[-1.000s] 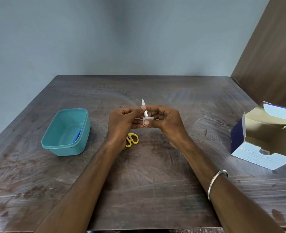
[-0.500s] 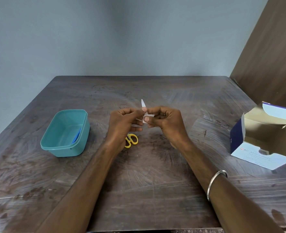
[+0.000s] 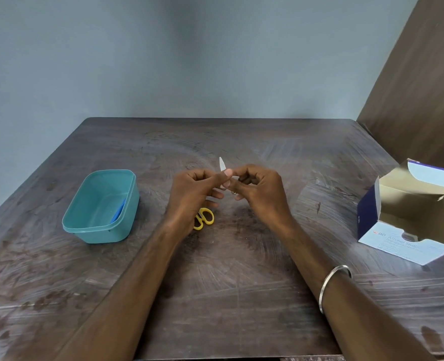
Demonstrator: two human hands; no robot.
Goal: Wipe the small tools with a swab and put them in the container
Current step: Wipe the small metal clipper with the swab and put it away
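Above the dark table (image 3: pixel 241 295), left hand (image 3: pixel 192 194) and right hand (image 3: pixel 257 188) apparently pinch a small pointed tool (image 3: pixel 222 164) between them.

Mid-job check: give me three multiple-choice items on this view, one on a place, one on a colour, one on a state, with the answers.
1. Where does the tub stand?
A. by the left hand
B. by the box
C. at the table's far edge

2. What colour are the scissor handles?
A. red
B. yellow
C. black

3. How is the box?
A. taped shut
C. crushed flat
B. flaps open

Answers:
1 A, the tub sits on the same side as the left hand.
2 B, yellow loops show under that hand.
3 B, its flaps stand up and the inside shows.
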